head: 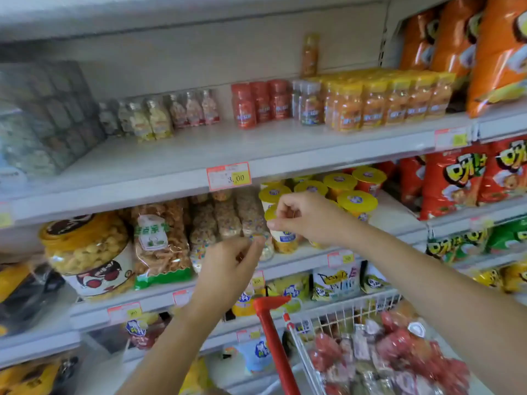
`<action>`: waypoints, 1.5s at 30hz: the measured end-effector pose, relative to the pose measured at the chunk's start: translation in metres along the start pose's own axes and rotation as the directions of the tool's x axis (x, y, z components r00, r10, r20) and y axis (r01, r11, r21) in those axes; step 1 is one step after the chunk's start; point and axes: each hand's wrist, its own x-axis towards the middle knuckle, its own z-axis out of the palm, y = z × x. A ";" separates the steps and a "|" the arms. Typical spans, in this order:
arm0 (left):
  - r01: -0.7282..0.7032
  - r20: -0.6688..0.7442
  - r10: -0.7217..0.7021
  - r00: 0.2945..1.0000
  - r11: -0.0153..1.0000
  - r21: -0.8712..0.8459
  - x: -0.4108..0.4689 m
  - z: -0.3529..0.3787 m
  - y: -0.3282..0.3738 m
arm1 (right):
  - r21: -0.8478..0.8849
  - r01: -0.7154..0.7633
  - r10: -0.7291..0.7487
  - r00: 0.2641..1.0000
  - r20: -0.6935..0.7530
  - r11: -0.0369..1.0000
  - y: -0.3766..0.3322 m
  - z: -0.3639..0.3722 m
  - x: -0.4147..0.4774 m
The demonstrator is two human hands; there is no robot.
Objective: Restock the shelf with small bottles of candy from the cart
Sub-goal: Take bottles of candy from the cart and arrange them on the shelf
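Mid-frame, the left hand (228,269) pinches a small clear plastic candy bottle (261,245) in curled fingers. The right hand (302,218) curls just above; its hold is unclear. Probably bound for the white upper shelf (171,163). The white wire cart (342,312), lower right, holds more.

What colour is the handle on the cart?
Red. The cart handle shows plainly in the head view, bottom centre.

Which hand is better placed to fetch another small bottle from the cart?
Probably the right hand: the cart lies lower right, beneath that forearm. The left hand is farther away and seems to pinch a small bottle.
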 end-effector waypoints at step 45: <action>0.991 0.752 -0.653 -0.089 -0.136 -0.001 -0.064 0.323 -0.093 | 0.611 -0.780 0.982 0.186 0.015 0.139 0.360 0.140 -0.159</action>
